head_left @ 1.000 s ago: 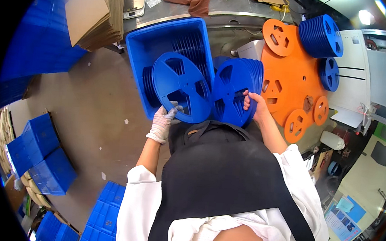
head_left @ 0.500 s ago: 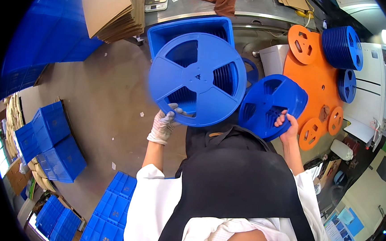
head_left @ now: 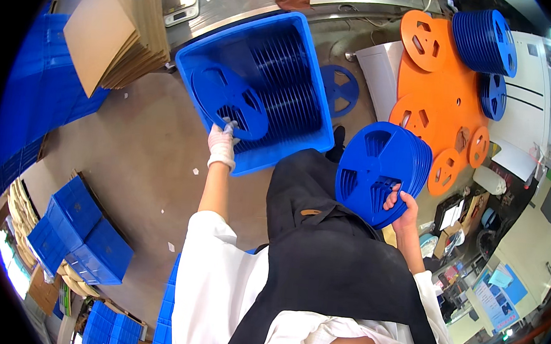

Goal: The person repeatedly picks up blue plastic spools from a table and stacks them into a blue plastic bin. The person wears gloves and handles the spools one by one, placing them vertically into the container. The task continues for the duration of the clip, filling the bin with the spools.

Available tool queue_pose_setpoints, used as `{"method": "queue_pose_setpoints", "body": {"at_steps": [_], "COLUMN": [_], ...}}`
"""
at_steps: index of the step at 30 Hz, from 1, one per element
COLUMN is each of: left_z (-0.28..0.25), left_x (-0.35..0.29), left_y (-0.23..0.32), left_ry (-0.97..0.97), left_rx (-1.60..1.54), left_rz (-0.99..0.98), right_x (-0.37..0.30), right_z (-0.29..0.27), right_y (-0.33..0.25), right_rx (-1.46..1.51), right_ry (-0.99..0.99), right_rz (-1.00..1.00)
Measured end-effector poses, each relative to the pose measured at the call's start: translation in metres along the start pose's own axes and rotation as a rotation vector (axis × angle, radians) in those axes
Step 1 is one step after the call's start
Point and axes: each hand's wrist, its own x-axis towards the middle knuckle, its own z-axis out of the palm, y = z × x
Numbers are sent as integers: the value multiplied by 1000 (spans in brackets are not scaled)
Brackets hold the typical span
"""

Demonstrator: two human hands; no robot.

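My left hand (head_left: 222,146), in a white glove, grips the near edge of a flat blue reel (head_left: 227,96) with cut-out windows. This reel is tilted over the left part of a blue plastic bin (head_left: 323,105). Inside the bin, more blue reels (head_left: 287,112) stand on edge in rows along the right side. Bare, my right hand (head_left: 402,209) holds a stack of several blue reels (head_left: 377,168) against my right side, its fingers hooked through a window of the front reel. Part of my left fingers is hidden by the reel's edge.
An orange round table (head_left: 443,97) at the right bears orange reels and stacked blue reels (head_left: 482,43). One blue reel (head_left: 340,90) lies beyond the bin's right side. Flat cardboard (head_left: 106,29) and a scale (head_left: 182,5) are far left; blue crates (head_left: 86,235) stand left.
My left hand has carried its reel away from close in front of me, leftward and into the bin's opening. The right-hand stack has turned to show its edges more. The view has shifted.
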Motion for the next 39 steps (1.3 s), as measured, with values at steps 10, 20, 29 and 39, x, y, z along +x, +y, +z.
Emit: {"method": "queue_pose_setpoints", "body": {"at_steps": [10, 20, 29, 39], "left_z": [74, 87, 127, 99], "left_x": [58, 3, -181, -233], "left_y": [-6, 0, 69, 87], "left_ry": [-61, -209, -599, -601], "left_rx": [302, 799, 973, 1116], "left_rz": [135, 515, 1669, 1849], "right_x": [-10, -23, -45, -48], "right_z": [7, 24, 14, 13], "right_y": [-3, -67, -123, -114], "right_rx": [-2, 157, 566, 598], "right_ry": [27, -263, -859, -1022], "right_rz": [-26, -223, -254, -144]}}
